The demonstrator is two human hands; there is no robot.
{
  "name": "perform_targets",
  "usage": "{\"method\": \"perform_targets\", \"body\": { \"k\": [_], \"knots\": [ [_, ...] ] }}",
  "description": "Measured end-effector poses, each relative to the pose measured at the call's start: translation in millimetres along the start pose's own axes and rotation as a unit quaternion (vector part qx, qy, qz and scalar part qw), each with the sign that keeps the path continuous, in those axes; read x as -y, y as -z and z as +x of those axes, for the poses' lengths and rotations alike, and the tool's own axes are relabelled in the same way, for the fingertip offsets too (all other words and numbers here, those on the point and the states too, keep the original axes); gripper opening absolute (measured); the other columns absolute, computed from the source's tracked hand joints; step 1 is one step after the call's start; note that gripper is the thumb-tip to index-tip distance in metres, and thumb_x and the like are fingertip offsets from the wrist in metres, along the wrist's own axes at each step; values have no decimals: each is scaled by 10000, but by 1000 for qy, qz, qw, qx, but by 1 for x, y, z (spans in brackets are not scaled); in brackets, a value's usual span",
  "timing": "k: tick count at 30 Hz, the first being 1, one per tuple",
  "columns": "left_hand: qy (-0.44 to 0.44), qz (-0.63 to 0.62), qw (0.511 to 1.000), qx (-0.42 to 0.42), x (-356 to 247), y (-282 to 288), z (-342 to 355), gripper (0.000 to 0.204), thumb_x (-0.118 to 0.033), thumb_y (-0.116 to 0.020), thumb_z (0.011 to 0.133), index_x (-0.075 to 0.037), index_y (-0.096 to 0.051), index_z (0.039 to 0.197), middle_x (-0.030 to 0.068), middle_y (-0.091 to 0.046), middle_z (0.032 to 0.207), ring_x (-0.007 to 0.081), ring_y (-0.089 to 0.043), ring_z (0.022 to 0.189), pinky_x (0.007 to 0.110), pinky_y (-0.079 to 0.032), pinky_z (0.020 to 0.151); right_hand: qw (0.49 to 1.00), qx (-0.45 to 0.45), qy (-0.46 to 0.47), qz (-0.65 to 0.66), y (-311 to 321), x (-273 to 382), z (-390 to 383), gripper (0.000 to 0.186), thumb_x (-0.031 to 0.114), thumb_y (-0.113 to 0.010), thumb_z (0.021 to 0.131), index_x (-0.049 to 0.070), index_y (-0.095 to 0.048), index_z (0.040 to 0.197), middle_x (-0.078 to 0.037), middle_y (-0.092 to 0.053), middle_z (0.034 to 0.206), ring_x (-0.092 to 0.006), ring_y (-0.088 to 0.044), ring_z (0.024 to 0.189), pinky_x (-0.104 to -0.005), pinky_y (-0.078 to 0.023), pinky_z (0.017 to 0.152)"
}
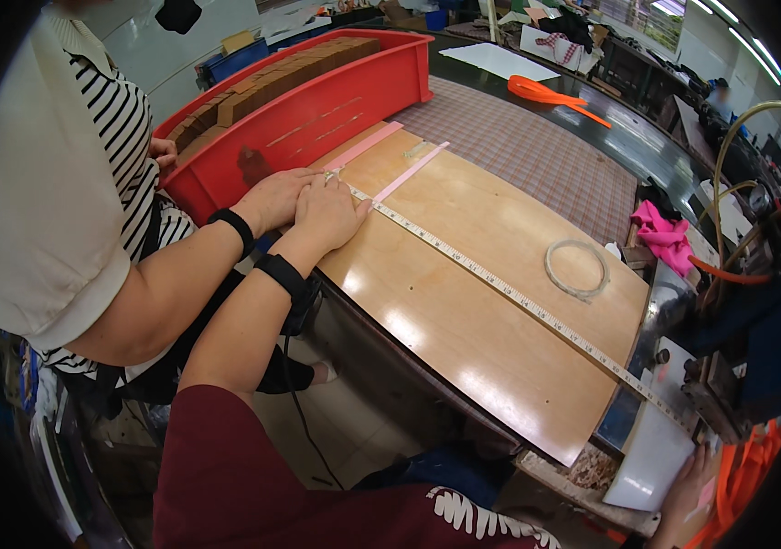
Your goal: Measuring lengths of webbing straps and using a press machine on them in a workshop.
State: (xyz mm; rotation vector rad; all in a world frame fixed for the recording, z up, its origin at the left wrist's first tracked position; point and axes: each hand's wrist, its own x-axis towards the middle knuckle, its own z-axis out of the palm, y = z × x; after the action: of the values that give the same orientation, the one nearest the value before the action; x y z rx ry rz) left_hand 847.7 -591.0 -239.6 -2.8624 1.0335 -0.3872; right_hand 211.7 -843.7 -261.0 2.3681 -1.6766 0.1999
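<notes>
Well, you have open wood on the board (464, 339) between its near edge and the measuring tape (500, 288); a red bin (326, 114) borders its left end. The tape points lengthwise along the board, past its right end. Your left hand (331, 212) covers it at the left end; beyond the right end is your right hand (688, 485). You cannot tell either grip.

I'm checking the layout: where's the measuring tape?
In the head view, the measuring tape runs diagonally across the wooden board, from the wearer's left hand toward the lower right.
</notes>
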Motion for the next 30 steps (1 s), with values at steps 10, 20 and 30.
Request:
{"method": "perform_targets", "body": {
  "k": [10, 20, 30],
  "knots": [
    [6, 2, 1000, 6, 0, 1, 0, 583, -466, -421, 853, 56, -557, 1074, 208, -477, 1225, 323, -419, 1134, 387, -329, 964, 1000, -7, 9, -20, -1, -1, -1, 347, 172, -383, 929, 34, -440, 1243, -114, -405, 1311, -285, -343, 1228, -331, -295, 989],
    [19, -16, 999, -38, 1, -5, -2, 577, -477, -467, 823, 31, -575, 1072, 216, -417, 1281, 324, -435, 1096, 382, -363, 924, 999, -6, 8, -42, -7, -7, 0, 343, 171, -395, 928, 43, -450, 1241, -106, -400, 1320, -273, -353, 1229, -325, -294, 995],
    [4, 15, 997, -70, 1, -7, -2, 558, -465, -478, 820, 27, -587, 1060, 208, -442, 1227, 318, -461, 1029, 385, -399, 871, 998, -32, 21, -55, -13, -15, 0, 339, 148, -418, 917, 35, -451, 1235, -111, -396, 1321, -268, -352, 1235, -319, -305, 991]
  ]
}}
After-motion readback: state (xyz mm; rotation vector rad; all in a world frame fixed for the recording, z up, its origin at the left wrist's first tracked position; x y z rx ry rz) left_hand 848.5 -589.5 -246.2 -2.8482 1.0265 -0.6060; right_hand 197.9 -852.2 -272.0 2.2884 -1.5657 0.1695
